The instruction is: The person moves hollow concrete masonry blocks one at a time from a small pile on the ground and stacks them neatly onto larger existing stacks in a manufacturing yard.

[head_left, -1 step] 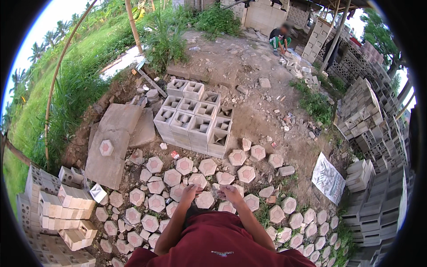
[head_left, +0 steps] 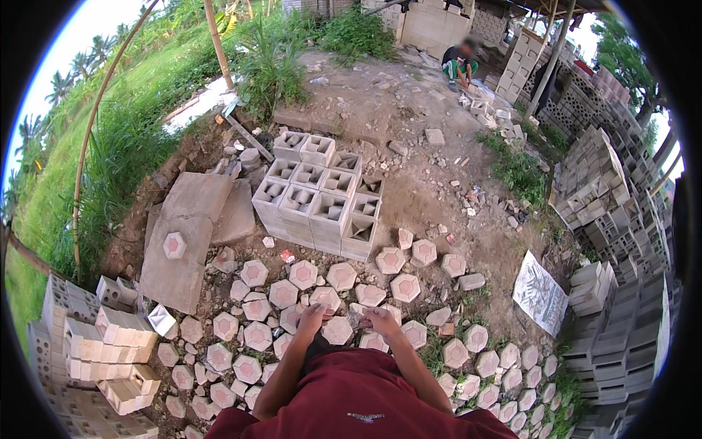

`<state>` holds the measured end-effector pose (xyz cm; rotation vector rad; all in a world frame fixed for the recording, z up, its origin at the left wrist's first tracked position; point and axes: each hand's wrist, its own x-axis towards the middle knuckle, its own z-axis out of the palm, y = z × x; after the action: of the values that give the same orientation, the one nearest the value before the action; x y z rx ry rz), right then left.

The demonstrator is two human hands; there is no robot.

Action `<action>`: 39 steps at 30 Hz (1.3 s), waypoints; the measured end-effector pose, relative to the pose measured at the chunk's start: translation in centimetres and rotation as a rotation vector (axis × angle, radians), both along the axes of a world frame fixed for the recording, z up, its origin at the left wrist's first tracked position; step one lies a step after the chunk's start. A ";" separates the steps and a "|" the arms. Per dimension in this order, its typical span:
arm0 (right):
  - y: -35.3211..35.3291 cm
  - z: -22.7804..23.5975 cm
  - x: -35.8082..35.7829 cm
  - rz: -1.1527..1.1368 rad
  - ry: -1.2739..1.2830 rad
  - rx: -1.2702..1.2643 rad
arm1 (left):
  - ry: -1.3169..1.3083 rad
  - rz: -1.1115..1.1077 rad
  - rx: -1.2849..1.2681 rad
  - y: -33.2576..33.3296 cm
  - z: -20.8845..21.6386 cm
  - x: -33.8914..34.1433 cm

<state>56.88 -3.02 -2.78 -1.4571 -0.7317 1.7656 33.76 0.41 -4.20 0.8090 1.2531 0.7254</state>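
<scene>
My left hand [head_left: 313,319] and my right hand [head_left: 378,320] hang in front of my dark red shirt, a small gap apart. Both have their fingers curled inward, tips toward each other, and no object shows in either. Beneath them on the ground lie hexagonal paving blocks [head_left: 337,330], pale grey with pinkish centres. A paving block [head_left: 325,297] lies just beyond my left hand, another paving block [head_left: 371,295] beyond my right. Farther ahead stands a stack of hollow concrete blocks [head_left: 316,197]. One more hexagonal block [head_left: 174,246] rests on a concrete slab [head_left: 179,282] to the left.
Block stacks [head_left: 121,329] rise at the left, with larger block stacks [head_left: 618,314] along the right. A printed white sheet [head_left: 540,293] lies on the dirt. Rubble [head_left: 475,197] litters the ground ahead. Another person [head_left: 460,64] squats at the far right.
</scene>
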 end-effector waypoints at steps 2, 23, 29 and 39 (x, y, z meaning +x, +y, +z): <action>1.6 -0.1 0.4 -0.025 0.011 -0.050 | -0.018 -0.014 0.021 2.0 -0.7 -0.2; 36.2 -3.2 -4.1 -0.248 -0.170 0.117 | -0.028 -0.231 0.160 42.1 -3.2 -4.0; 40.3 -3.9 -3.5 -0.331 -0.143 0.057 | -0.076 -0.163 0.072 45.4 -4.1 -5.1; 51.0 -5.8 -5.8 -0.155 -0.103 0.017 | 0.007 -0.025 -0.053 48.7 -5.7 -5.4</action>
<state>51.09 47.95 -8.54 -1.5589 -0.6652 1.5740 28.37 49.07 -9.94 0.7833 1.2611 0.6677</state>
